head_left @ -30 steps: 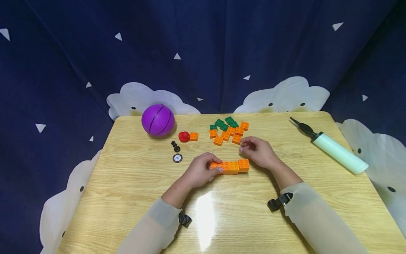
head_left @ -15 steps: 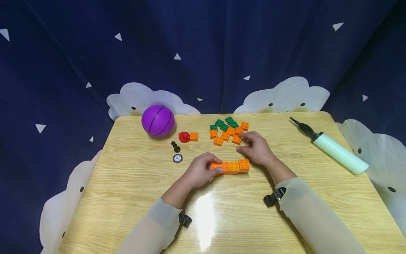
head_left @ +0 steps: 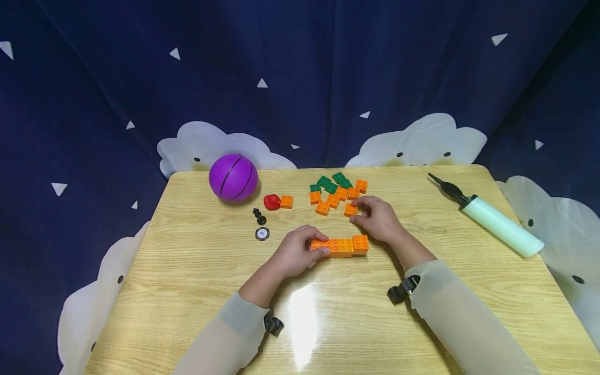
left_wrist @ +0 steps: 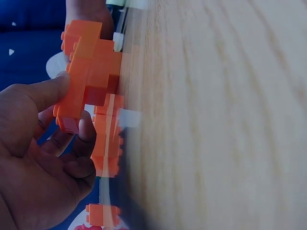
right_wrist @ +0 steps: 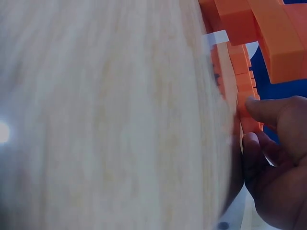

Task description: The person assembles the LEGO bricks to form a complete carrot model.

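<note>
A row of joined orange bricks (head_left: pixel 341 245) lies on the wooden table (head_left: pixel 328 312) near its middle. My left hand (head_left: pixel 300 252) grips the row's left end with thumb and fingers; the left wrist view shows the row of orange bricks (left_wrist: pixel 91 81) held by my left hand (left_wrist: pixel 53 143). My right hand (head_left: pixel 375 216) pinches a single loose orange brick (head_left: pixel 350 210) at the near edge of a pile of orange and green bricks (head_left: pixel 335 190). In the right wrist view my right hand (right_wrist: pixel 273 158) has thumb and fingers on that orange brick (right_wrist: pixel 247 112).
A purple ball (head_left: pixel 233 177) sits at the back left. Near it are a red piece (head_left: pixel 271 201) with an orange brick (head_left: pixel 286 201), small black parts (head_left: pixel 259 215) and a round disc (head_left: pixel 262 234). A pale green hand pump (head_left: pixel 494 221) lies at the right.
My right hand reached from the assembled row forward to the pile and closed its fingers on a loose orange brick. My left hand and the row stayed still.
</note>
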The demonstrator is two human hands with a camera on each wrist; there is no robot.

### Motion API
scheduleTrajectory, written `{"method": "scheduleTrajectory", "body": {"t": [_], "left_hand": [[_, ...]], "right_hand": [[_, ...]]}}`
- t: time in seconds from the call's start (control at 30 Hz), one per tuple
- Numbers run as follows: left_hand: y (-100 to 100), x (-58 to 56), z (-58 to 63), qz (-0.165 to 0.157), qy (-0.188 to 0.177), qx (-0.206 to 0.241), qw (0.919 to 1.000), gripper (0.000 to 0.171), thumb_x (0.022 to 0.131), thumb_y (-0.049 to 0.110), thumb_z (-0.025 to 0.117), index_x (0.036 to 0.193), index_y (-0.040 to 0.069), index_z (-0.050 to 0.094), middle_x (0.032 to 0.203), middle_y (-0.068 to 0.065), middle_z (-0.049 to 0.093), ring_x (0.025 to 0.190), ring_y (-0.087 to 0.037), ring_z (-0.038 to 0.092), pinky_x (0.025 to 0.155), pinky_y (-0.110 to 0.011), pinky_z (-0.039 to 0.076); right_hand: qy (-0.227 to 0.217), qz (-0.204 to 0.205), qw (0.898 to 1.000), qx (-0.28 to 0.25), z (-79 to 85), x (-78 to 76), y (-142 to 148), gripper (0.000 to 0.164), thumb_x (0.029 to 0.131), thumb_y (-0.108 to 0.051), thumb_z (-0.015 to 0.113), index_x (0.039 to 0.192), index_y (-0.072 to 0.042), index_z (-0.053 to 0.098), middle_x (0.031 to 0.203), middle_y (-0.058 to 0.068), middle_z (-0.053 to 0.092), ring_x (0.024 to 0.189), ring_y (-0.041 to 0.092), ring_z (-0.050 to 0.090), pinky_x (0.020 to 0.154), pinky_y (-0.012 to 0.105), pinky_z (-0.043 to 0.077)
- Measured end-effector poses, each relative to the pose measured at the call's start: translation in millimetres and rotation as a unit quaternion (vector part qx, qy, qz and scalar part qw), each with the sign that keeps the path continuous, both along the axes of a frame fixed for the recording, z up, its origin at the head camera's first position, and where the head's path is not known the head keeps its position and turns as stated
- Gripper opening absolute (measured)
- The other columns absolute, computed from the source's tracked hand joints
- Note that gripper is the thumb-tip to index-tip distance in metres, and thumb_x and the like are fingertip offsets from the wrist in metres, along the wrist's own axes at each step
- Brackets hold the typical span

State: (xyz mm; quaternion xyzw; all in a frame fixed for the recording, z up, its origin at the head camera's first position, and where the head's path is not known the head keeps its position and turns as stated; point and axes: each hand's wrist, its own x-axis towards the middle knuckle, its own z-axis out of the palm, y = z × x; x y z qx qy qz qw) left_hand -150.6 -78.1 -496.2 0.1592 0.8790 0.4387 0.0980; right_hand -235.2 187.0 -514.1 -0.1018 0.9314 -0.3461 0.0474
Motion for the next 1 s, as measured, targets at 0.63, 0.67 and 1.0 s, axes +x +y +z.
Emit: {"method": "scheduleTrajectory", "body": {"t": [0.63, 0.67, 1.0], "left_hand": [[1, -0.5, -1.2, -0.002, 0.005, 0.001, 1.0000, 0.021, 0.094, 0.032, 0.079, 0.113, 0.025, 0.074, 0.093, 0.009, 0.062, 0.074, -0.015, 0.054, 0.067, -0.030, 0.046], [1, -0.4, -1.2, -0.002, 0.004, 0.001, 1.0000, 0.021, 0.094, 0.032, 0.079, 0.113, 0.025, 0.074, 0.093, 0.009, 0.062, 0.074, -0.015, 0.054, 0.067, -0.030, 0.046], [0, 0.1, -0.8, 0.001, 0.004, 0.004, 1.0000, 0.021, 0.094, 0.032, 0.079, 0.112, 0.025, 0.074, 0.097, 0.010, 0.063, 0.073, -0.015, 0.054, 0.067, -0.030, 0.047]], "right_hand": [[-0.023, 0.012, 0.999, -0.034, 9.9, 13.4, 7, 0.030, 0.095, -0.023, 0.076, 0.122, -0.015, 0.067, 0.094, 0.006, 0.064, 0.083, 0.024, 0.057, 0.073, 0.038, 0.048], [-0.023, 0.014, 0.999, -0.037, 10.7, 14.8, 7, 0.029, 0.095, -0.022, 0.076, 0.122, -0.015, 0.067, 0.093, 0.006, 0.064, 0.083, 0.024, 0.057, 0.073, 0.038, 0.048], [-0.034, 0.029, 0.997, -0.068, 21.6, 27.1, 9, 0.027, 0.095, -0.022, 0.076, 0.121, -0.019, 0.068, 0.088, 0.006, 0.065, 0.070, 0.023, 0.059, 0.058, 0.033, 0.049]]}}
